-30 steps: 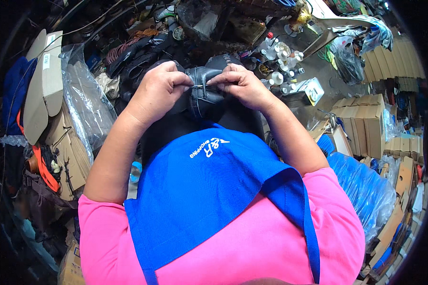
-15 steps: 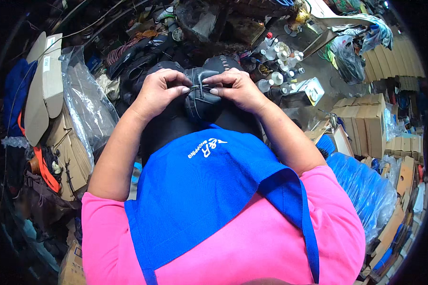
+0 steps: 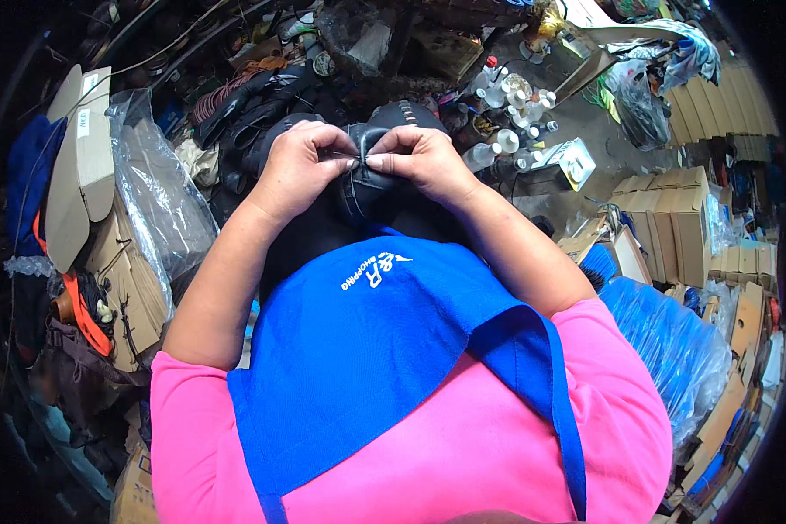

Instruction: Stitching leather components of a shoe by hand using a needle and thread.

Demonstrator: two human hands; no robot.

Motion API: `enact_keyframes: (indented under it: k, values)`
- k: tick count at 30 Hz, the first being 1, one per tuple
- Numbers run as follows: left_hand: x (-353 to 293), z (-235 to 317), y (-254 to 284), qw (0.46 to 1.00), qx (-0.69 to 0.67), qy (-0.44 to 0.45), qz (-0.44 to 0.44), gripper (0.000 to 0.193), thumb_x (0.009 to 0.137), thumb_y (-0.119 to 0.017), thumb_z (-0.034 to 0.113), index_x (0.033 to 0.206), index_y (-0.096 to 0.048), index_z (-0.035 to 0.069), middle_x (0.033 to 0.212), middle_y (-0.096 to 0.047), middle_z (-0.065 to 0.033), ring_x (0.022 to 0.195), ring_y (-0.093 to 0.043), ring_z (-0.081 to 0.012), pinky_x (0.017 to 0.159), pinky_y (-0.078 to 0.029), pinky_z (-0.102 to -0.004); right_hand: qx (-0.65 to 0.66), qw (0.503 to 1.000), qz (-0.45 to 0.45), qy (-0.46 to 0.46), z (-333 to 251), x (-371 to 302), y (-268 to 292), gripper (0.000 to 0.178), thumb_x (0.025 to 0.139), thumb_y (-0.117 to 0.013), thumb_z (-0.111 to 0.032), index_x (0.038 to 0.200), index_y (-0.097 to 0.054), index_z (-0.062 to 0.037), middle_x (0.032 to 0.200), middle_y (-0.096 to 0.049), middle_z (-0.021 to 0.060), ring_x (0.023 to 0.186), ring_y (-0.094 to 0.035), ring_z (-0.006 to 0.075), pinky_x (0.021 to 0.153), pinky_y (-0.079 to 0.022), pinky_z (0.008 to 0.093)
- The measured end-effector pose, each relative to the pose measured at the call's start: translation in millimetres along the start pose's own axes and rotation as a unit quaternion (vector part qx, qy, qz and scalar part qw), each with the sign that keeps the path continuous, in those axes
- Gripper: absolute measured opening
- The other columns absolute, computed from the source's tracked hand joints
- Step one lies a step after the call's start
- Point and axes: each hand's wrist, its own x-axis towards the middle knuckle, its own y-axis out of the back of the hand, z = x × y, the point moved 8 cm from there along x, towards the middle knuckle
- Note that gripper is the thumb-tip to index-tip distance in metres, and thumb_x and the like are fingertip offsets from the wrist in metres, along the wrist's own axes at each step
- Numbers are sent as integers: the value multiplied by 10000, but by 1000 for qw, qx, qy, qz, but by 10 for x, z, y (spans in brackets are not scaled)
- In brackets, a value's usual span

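A black leather piece [image 3: 367,199] with a raised seam rests on my lap beyond the blue apron [image 3: 358,341]. My left hand [image 3: 297,166] is closed in a pinch at this seam. From the other side my right hand [image 3: 432,166] pinches too, thumb and forefinger pressed together. The fingertips nearly meet over the leather. A thin light strand shows at them in the earlier view; now the fingers mostly hide it. Just beyond the right hand is a rounded black surface [image 3: 402,113] with pale stitches.
White and clear bottles [image 3: 506,109] stand ahead to the right, near a white container [image 3: 569,162]. Cardboard boxes [image 3: 664,223] and a blue plastic-wrapped stack [image 3: 659,345] lie at right. On the left are cardboard [image 3: 87,162] and a clear plastic bag [image 3: 153,179].
Both hands have drawn closer together, their fingertips now nearly touching at the seam. The leather piece has tilted slightly, and the strands seen between the fingers are now mostly hidden.
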Motion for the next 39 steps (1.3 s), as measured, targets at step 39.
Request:
enact_keyframes:
  k: [39]
  values:
    - [25, -215, 94, 783, -621, 38, 27, 213, 974, -469, 251, 801, -421, 136, 591, -329, 31, 474, -295, -76, 528, -306, -254, 325, 946, -3, 8, -70, 135, 280, 219, 932, -557, -282, 821, -471, -114, 688, -486, -4, 651, -522, 136, 690, -468, 322]
